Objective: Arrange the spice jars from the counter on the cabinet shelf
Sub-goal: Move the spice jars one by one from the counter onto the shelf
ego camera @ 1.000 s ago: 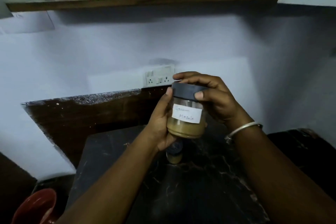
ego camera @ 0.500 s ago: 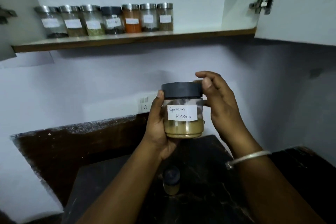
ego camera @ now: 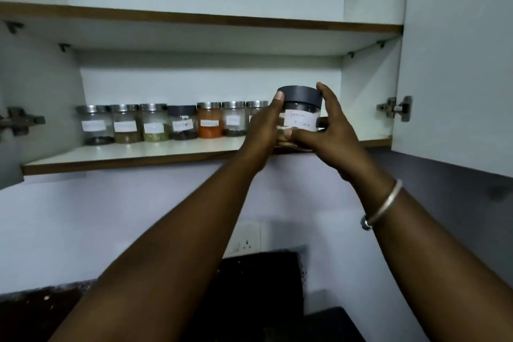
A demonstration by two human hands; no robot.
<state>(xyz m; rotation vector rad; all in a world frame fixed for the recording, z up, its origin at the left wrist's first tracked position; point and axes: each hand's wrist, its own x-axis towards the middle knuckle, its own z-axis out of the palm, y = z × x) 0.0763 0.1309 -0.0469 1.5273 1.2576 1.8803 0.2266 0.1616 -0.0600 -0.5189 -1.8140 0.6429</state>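
Note:
A glass spice jar (ego camera: 300, 111) with a dark grey lid, a white handwritten label and tan powder is held at the front edge of the lower cabinet shelf (ego camera: 125, 155). My left hand (ego camera: 263, 130) grips its left side and my right hand (ego camera: 330, 136) wraps its right side and base. Whether the jar's bottom rests on the shelf I cannot tell, as my fingers hide it. To its left, a row of several labelled jars (ego camera: 180, 123) stands along the back of the shelf, the nearest one partly hidden behind my left hand.
The open cabinet door (ego camera: 455, 58) hangs at the right with a metal hinge (ego camera: 395, 108). An upper shelf (ego camera: 194, 18) runs overhead. Below are a wall socket (ego camera: 245, 239) and the dark counter (ego camera: 258, 286).
Both hands have raised the jar from chest height above the counter up to the right part of the lower shelf. The view has tilted upward, so the counter jar is out of sight.

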